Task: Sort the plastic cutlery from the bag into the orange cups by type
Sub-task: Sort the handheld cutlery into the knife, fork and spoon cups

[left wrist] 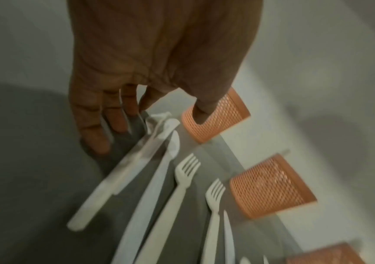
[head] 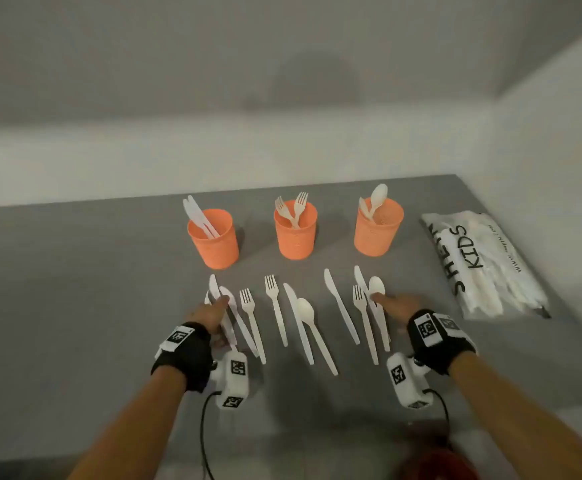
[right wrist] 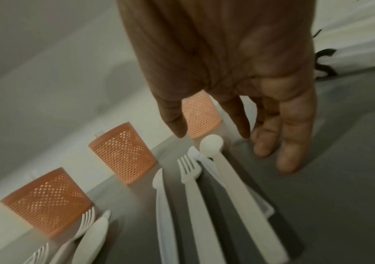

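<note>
Three orange cups stand in a row: the left cup [head: 213, 239] has knives in it, the middle cup [head: 295, 233] forks, the right cup [head: 378, 230] spoons. Before them, several loose white knives, forks and spoons lie on the grey table [head: 92, 289]. My left hand [head: 218, 306] hovers over the leftmost knife [head: 213, 285] [left wrist: 123, 178], fingers [left wrist: 96, 128] straight and holding nothing. Over the rightmost spoon [head: 376, 285] [right wrist: 211, 142], my right hand [head: 386, 301] is spread and relaxed, its fingers [right wrist: 288, 151] just right of the spoon. The white bag [head: 483, 265] lies at the right.
A pale wall runs close behind the cups and along the table's right side. More cutlery shows inside the bag. Cables trail from both wrist cameras toward the table's near edge, where a red object [head: 435, 465] sits.
</note>
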The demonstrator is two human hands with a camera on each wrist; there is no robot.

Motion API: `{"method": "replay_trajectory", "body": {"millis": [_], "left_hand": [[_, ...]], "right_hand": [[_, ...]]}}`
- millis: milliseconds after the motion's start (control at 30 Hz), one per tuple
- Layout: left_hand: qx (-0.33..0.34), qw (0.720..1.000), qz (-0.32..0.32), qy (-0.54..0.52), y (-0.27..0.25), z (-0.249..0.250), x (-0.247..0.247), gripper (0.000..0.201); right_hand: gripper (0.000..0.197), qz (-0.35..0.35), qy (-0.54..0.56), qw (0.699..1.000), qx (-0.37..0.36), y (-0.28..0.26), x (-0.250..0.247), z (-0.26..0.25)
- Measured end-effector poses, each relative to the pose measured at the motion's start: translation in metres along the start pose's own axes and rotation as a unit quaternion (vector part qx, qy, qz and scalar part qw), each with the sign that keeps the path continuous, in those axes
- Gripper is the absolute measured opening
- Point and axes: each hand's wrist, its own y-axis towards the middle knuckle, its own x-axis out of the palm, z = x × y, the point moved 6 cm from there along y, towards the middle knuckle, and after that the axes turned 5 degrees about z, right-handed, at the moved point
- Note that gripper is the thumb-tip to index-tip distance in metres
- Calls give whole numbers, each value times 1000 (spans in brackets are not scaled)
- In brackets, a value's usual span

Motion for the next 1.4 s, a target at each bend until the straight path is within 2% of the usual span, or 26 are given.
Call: {"method": "replay_trajectory", "body": {"millis": [67,133,267,333,367,433,500,567,700,833,933,1200,1400], "left_hand": [[24,998,13,58,-15,11,12,54],[64,986,21,150,-31,20,30,48],[135,960,-33,245,-61,24,83,36],[137,967,-59,208,-69,24,103,34],[130,974,-86,166,-76,25,111,33],[98,980,-154,82,-87,27,126,26],[34,980,-198,3,-96,27,132,24],[5,979,-199,-49,-99,27,130,25],[8,984,-154,-91,-91,23,116,21],[-15,976,-164,-140,-90,12,106,24],[-14,973,-167,-157,-90,7,103,26],[-16,971,-183,-153,-98,-5,101,24],[-1,970,-186,-158,-106,-1,96,29]], "right_hand": [[65,6,-50,999,-1,0,9,-7],[75,-17,-94,995,-5,-6,23,-18],[90,-64,-144,986,-47,-18,55,-38],[103,-77,-173,979,-78,-25,74,-49],[102,-81,-197,973,-89,-27,82,-52],[82,-64,-251,960,-107,-35,91,-59],[65,-36,-281,949,-139,-38,94,-62],[61,-19,-288,943,-164,-40,97,-64],[63,-20,-284,941,-181,-39,97,-66],[58,-15,-310,931,-192,-39,98,-68],[48,1,-332,917,-221,-42,101,-71],[44,37,-375,881,-287,-51,110,-74],[38,12,-338,892,-299,-55,115,-73]]}}
